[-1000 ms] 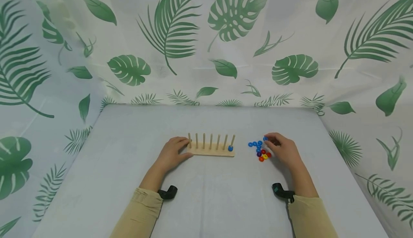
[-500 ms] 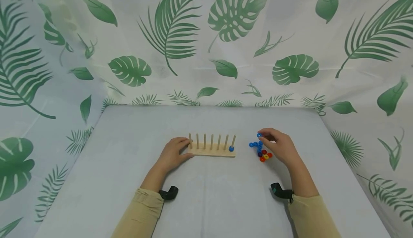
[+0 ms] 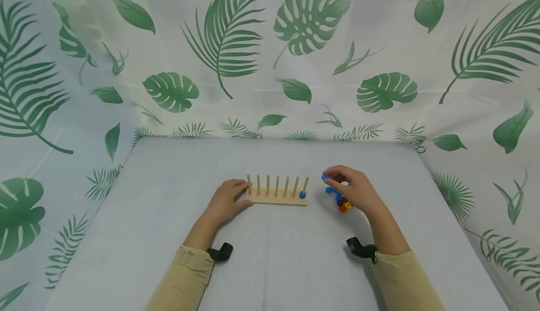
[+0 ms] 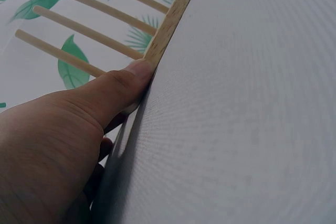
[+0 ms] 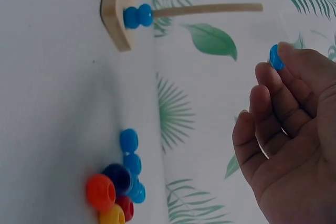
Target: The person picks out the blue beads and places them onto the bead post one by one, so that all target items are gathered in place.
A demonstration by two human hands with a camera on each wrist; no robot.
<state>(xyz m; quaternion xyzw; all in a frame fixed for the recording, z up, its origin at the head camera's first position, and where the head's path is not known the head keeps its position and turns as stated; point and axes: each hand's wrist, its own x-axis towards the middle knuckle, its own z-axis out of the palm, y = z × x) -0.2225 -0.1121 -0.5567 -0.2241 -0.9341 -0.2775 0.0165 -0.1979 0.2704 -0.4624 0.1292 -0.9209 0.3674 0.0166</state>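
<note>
My left hand [image 3: 225,202] holds the left end of a wooden peg rack [image 3: 278,200], its thumb on the front edge of the base. A row of several upright pegs stands on the rack. Two blue beads [image 5: 138,17] sit stacked at the foot of the rightmost peg. Between thumb and index finger, my right hand [image 3: 354,190] pinches another blue bead [image 5: 274,57], raised above the table to the right of that peg. The right wrist view shows its other fingers loosely bent. Below this hand lie loose blue beads [image 5: 128,141], partly covered by it in the head view.
Beside the loose blue beads are a dark blue bead [image 5: 117,178], an orange bead [image 5: 100,192], a yellow bead [image 5: 112,215] and a red bead [image 5: 125,207]. A white cloth [image 3: 270,255] covers the table. Leaf-patterned curtains [image 3: 253,44] hang behind and at the sides.
My right hand has lifted the blue bead from beside the loose beads and carried it left, closer to the rack. The left hand stays on the rack's end.
</note>
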